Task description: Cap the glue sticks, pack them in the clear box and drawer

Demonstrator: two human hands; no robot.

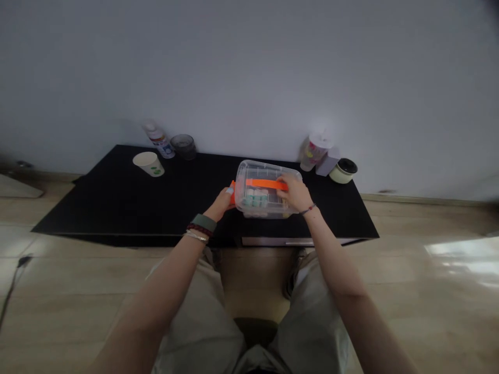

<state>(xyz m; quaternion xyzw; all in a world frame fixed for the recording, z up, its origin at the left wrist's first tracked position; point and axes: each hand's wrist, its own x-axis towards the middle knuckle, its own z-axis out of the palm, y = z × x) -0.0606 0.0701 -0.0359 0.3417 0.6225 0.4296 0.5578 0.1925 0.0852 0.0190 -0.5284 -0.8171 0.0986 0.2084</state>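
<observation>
A clear plastic lidded box [260, 172] stands on the black table, in the middle of my view. An orange strap or latch [265, 184] runs across its top and down its left end. My left hand [223, 203] grips the box's left end at the orange piece. My right hand [295, 192] lies over the strap's right end and the box's right side. Inside the box, several white and teal rolls [255, 198] stand in a group, partly blurred by the plastic.
The black table [117, 197] stands against a pale wall. A paper cup [148, 163], spray can [159, 140] and dark glass [183, 146] are at the back left. A lidded plastic cup [315, 150], lilac box [328, 162] and cream jar [343, 170] are at the back right.
</observation>
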